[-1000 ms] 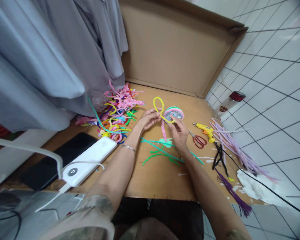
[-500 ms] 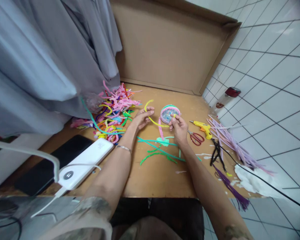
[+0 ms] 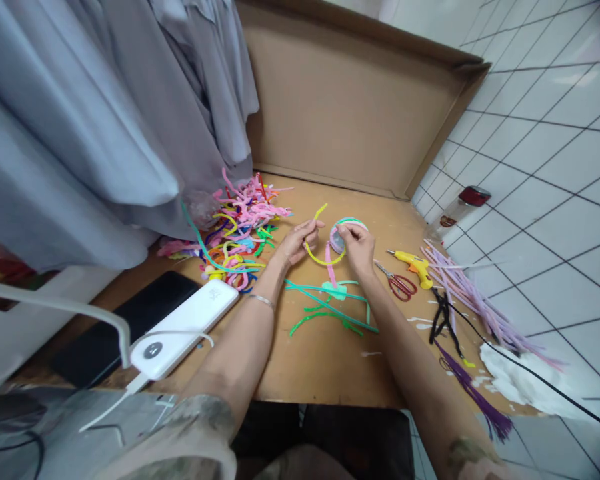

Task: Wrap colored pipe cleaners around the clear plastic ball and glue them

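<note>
Hands: left hand (image 3: 296,243) and right hand (image 3: 360,250) apart, both pinching yellow pipe cleaner (image 3: 317,259)
Bend: likely being shaped; needs steady tension

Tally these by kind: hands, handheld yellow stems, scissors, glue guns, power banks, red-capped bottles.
Hands: 2 (left hand, right hand)
Handheld yellow stem: 1
Scissors: 1
Glue gun: 1
Power bank: 1
Red-capped bottle: 1
Total: 7

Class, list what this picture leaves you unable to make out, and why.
Head view throughout:
- Right end of the yellow stem: hidden by the right hand.
- Part of the round disc: behind that hand.
- Black slab's near side: covered by the white power bank.
- Bottle label's wording: too small.
</note>
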{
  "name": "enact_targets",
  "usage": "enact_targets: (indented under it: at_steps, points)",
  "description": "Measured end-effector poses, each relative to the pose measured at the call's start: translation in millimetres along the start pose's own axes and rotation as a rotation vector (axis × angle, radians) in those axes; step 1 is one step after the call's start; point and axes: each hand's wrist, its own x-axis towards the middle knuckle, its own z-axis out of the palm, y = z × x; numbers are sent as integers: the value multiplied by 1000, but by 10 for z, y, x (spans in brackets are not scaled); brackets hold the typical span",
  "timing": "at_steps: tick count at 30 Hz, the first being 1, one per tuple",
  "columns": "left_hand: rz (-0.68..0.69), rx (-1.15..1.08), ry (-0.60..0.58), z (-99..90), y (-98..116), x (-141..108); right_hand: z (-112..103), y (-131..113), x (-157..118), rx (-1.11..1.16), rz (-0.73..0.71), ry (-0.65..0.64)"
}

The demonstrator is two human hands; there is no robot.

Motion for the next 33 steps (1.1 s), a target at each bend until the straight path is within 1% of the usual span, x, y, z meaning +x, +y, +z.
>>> enact_targets:
  at_steps: [4, 6, 12, 17, 20, 26, 30, 33]
  points:
    - [-56, 36, -107, -17, -42, -5, 126, 35, 70, 105, 188, -26]
    - [-83, 52, -144, -33, -69, 2, 134, 55, 58, 137, 231, -30]
    - [-125, 91, -231, -61, -158, 32, 12, 39, -8, 142, 203, -68]
    - [-166, 148, -259, -38, -221, 31, -51, 46, -22, 149, 238, -49]
    - [-185, 171, -257, -30, -249, 33, -71, 38, -21, 147, 235, -59]
    - [-158, 159, -221, -27, -243, 45, -118, 46, -5, 115, 216, -75]
    - [-166, 145, -220, -11, -244, 49, -125, 71, 0, 107, 173, -66]
    - [-179, 132, -212, 3, -243, 49, -125, 45, -10, 90, 139, -66]
